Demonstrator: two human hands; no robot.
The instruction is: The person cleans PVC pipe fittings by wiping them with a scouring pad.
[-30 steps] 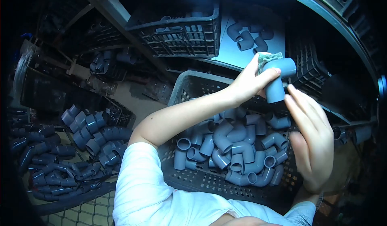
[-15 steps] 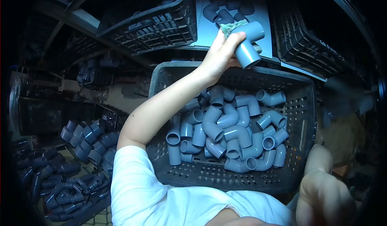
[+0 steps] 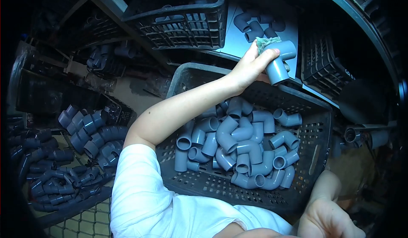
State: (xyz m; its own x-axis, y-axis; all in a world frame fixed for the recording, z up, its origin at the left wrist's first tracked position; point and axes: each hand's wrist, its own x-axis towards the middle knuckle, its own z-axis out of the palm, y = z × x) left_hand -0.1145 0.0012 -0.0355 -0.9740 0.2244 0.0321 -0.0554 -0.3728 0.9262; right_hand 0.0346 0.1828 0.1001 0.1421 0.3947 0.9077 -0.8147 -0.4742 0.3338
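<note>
My left hand (image 3: 251,70) reaches out over the far rim of a black crate (image 3: 187,191). Closed in it is a grey plastic pipe tee (image 3: 277,71), thumb across its front, together with a crumpled green cloth (image 3: 267,43) pressed behind the fitting. Several grey elbow fittings (image 3: 244,134) lie heaped inside the crate under my forearm. At the lower right, my right hand (image 3: 325,221) is bent up close to my body; its fingers are mostly out of sight at the frame's bottom edge.
Beyond the crate, several dark elbows (image 3: 255,29) lie on a white surface (image 3: 231,40). A slatted crate (image 3: 187,34) stands at the back left, another (image 3: 325,66) at the back right. Heaps of grey fittings (image 3: 87,129) sit at the left above wire mesh (image 3: 87,221).
The whole view has shifted a little. My left hand still grips the tee and the cloth, now slightly lower and farther right in view. My right hand has moved left and down.
</note>
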